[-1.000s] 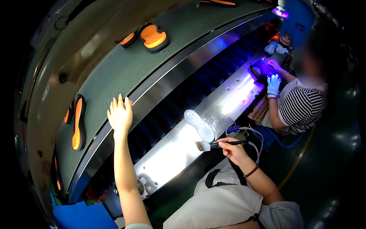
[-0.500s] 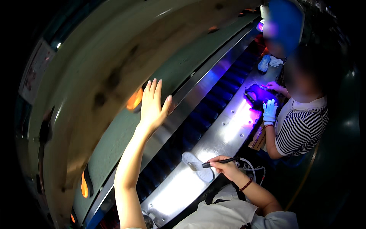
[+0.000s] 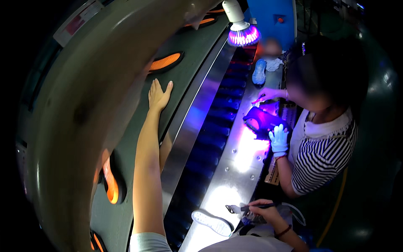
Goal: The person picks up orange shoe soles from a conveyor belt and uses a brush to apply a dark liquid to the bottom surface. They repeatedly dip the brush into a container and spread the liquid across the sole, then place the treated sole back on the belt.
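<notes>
My left hand point(image 3: 158, 97) reaches out over the dark green conveyor belt point(image 3: 184, 75), fingers extended and holding nothing. Just beyond its fingertips lies an orange and black shoe sole point(image 3: 167, 62). In my right hand point(image 3: 264, 210) is a brush point(image 3: 245, 208) with a dark handle, its pale bristles pointing left above the metal bench. A white shoe sole point(image 3: 212, 222) rests on the metal bench point(image 3: 210, 197), left of and below the brush tip, not touched by either hand.
More orange and black soles point(image 3: 112, 180) lie on the belt. A curved cover point(image 3: 75, 109) overhangs its left side. Across the bench, a co-worker with a gloved hand point(image 3: 279, 140) handles a dark shoe upper point(image 3: 264, 122) under a purple lamp point(image 3: 243, 35). A blue sole point(image 3: 259, 72) lies beyond.
The view has shifted, showing more of the belt. My left arm stretches farther over the belt beside an orange sole. The brush has come away from the white sole.
</notes>
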`<state>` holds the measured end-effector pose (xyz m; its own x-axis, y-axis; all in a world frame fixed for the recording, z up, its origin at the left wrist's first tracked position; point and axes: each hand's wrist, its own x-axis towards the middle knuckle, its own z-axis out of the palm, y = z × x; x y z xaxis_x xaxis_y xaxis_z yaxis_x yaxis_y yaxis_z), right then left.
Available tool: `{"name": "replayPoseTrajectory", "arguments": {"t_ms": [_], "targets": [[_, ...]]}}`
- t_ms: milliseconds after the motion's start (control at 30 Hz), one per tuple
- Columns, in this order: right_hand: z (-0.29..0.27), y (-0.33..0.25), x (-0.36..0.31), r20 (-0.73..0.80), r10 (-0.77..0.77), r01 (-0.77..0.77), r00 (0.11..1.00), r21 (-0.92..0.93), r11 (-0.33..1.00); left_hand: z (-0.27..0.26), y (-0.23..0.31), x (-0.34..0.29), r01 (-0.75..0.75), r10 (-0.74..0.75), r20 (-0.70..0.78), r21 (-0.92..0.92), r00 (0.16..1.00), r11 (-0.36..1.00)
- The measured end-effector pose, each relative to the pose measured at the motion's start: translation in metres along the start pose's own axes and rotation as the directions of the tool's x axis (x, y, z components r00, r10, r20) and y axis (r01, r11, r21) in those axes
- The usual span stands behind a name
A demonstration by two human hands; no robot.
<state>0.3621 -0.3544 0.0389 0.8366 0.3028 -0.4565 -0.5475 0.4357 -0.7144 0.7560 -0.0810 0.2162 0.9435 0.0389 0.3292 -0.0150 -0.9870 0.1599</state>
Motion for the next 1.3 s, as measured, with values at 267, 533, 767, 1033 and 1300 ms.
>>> {"name": "replayPoseTrajectory", "arguments": {"t_ms": [267, 533, 767, 1033, 1300], "targets": [[-0.026, 0.001, 0.021, -0.125, 0.076, -0.071, 0.989, 0.039, 0.997, 0.032, 0.008, 0.078, -0.265, 0.286, -0.027, 0.300, 0.958, 0.916], [-0.018, -0.008, 0.018, -0.040, 0.118, -0.116, 0.992, 0.056, 0.992, 0.011, 0.014, 0.044, -0.261, 0.371, -0.194, 0.431, 0.908, 0.864], [-0.007, 0.005, 0.018, 0.109, 0.175, -0.172, 0.978, -0.041, 0.984, -0.056, -0.008, -0.083, -0.449, 0.481, -0.044, 0.293, 0.876, 0.844], [0.018, 0.020, 0.001, 0.329, 0.199, -0.174, 0.923, -0.103, 0.979, -0.183, -0.029, -0.318, -0.569, 0.587, -0.055, 0.186, 0.808, 0.801], [0.038, 0.055, -0.028, 0.271, 0.250, -0.227, 0.930, -0.114, 0.967, -0.146, -0.014, -0.506, -0.560, -0.750, -0.505, -0.799, 0.428, 0.219]]}}
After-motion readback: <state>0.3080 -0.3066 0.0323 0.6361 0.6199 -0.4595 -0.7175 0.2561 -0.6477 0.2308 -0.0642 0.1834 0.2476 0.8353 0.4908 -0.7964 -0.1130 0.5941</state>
